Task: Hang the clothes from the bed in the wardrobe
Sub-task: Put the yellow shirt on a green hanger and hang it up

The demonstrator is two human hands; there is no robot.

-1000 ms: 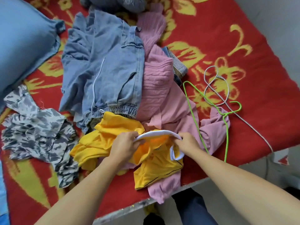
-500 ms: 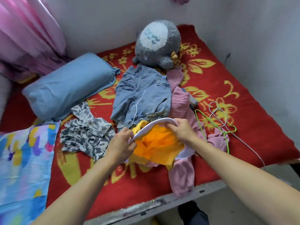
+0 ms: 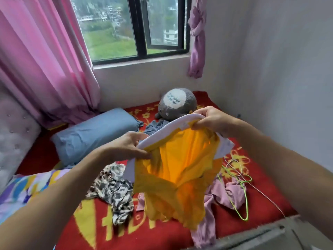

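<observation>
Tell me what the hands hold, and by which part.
Both hold the yellow shirt by its white edge. The left hand pinches one end and the right hand grips the other.

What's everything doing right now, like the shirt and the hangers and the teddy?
Yellow shirt: held up off the bed, hanging open.
Left hand: grips the shirt's white edge.
Right hand: grips the same edge.
Green hanger: lying on the bed, nothing on it.
Pink garment: crumpled on the bed.
Camouflage garment: crumpled on the bed.
Plush toy: lying at the bed's far end.
</observation>
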